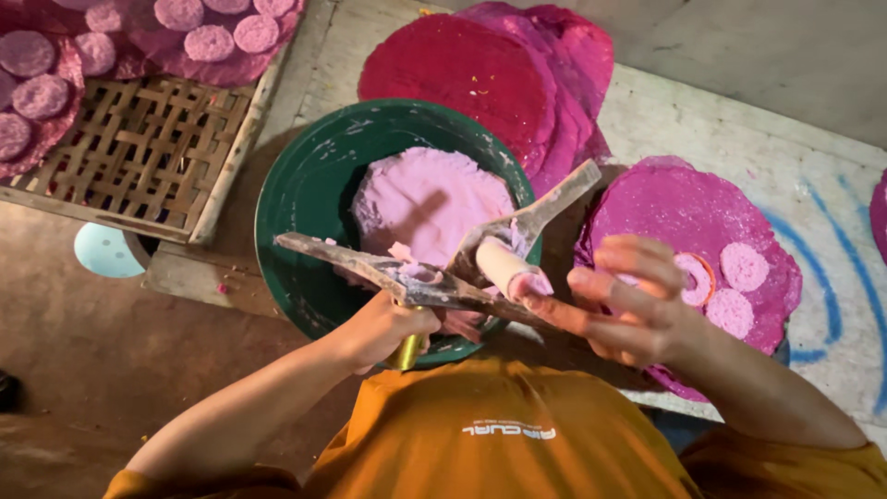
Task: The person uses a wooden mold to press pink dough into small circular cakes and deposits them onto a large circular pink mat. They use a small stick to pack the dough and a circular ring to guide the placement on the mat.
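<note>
- Nearest the camera, the left hand [383,325] is closed around a brass-coloured handle [407,352], holding up a dough-caked wooden tool [407,277] over the near rim of the green basin [300,199].
- The right hand [628,300] is open, fingers spread; its fingertips touch the pale cylinder [504,263] with its pink dough tip and the tool's right end, clamped on nothing.
- The tool looks stiff and light; its crust of wet dough would likely make it slippery, so the clean handle seems the safest hold.
- In the basin sits a pink dough mass [425,199], probably soft, sticky and easily torn; best scooped from beneath.
- Right of the basin, a magenta cloth [684,208] carries small pink discs [744,268], likely fragile.
- Farther off lie stacked red-magenta cloths [480,69]; far left, a woven bamboo tray [139,152] with more discs.
</note>
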